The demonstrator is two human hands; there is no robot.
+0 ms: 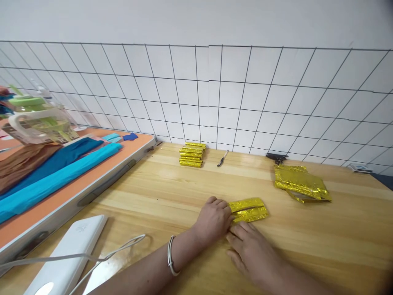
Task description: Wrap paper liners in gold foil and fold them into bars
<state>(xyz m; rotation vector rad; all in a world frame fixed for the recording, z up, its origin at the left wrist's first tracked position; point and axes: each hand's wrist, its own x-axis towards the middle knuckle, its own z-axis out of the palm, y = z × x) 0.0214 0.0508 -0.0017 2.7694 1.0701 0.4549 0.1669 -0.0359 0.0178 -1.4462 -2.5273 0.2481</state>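
Note:
A folded gold foil sheet (250,209) lies on the wooden table, with a dark lengthwise gap between its two folded sides. My left hand (214,217), with a silver bangle on the wrist, is closed over the sheet's left end and presses it down. My right hand (256,252) rests at the near edge of the foil, its fingers extended and thumb apart, fingertips close to my left hand. The foil's left end is hidden beneath my left hand.
Folded gold foil strips (190,155) lie near the tiled wall beside a pen (222,158). More gold foil sheets (301,182) and a black clip (277,157) are at right. Left are a white power bank (69,250), a cable (123,245) and an orange surface (135,143) bearing coloured cloth.

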